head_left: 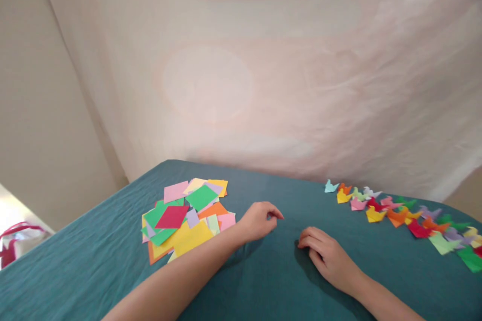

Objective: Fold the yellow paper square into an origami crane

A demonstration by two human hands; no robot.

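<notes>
My left hand hovers just right of a loose pile of coloured paper squares. Its fingers curve loosely toward the thumb, and I see nothing held in them. Farther right, my right hand is low over the dark green tablecloth, fingers relaxed and half bent, with no object visible in it. A gap of bare cloth lies between the two hands. On top of the pile are a red square, a green square and a large yellow square.
Rows of small folded paper birds in many colours run along the table's right side, from a pale blue bird at the back. A pale cloth hangs behind the table. A white and red item is partly visible at far left.
</notes>
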